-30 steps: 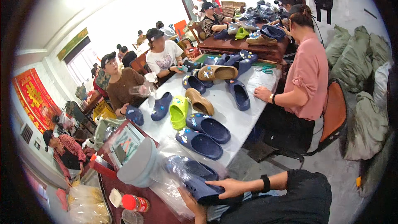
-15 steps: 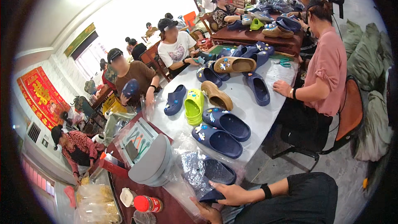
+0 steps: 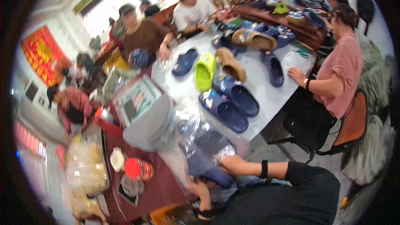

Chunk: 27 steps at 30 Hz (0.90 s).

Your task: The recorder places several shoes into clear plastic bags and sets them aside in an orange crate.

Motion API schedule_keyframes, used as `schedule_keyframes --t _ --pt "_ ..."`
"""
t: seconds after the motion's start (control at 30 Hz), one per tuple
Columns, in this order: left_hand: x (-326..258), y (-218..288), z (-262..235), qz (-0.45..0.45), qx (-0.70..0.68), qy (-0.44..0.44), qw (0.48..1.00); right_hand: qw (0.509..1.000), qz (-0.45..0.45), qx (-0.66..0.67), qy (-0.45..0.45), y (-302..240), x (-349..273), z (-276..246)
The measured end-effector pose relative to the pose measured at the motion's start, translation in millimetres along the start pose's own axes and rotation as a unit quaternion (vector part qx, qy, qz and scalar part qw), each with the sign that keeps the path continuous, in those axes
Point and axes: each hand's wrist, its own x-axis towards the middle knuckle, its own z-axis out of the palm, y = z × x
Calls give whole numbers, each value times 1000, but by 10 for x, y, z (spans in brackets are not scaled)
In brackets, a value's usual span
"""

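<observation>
Low in the blurred head view, my right hand, with a black band on its wrist, grips a dark blue clog from the right. My left hand holds the same clog from below. A crinkled clear plastic bag lies around and above the clog. Blur hides whether the clog is fully inside the bag.
On the white table lie a pair of blue clogs, a green clog, tan clogs and more blue ones. A person in pink sits at right, others across. At left, a grey box and a red-lidded jar.
The view has swung so the table sits higher and further right. The bagged clog has come lower and closer, and my left hand now shows beneath it.
</observation>
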Motion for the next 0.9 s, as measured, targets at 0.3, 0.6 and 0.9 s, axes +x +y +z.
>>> schedule_keyframes --t 0.3,0.6,0.9 --pt "58 5 -24 -7 -3 -45 999 981 -13 -76 176 161 505 319" --pt "7 280 31 116 102 -14 988 956 87 220 176 18 246 -129" --pt "386 283 190 -59 95 6 994 808 75 559 173 135 241 35"
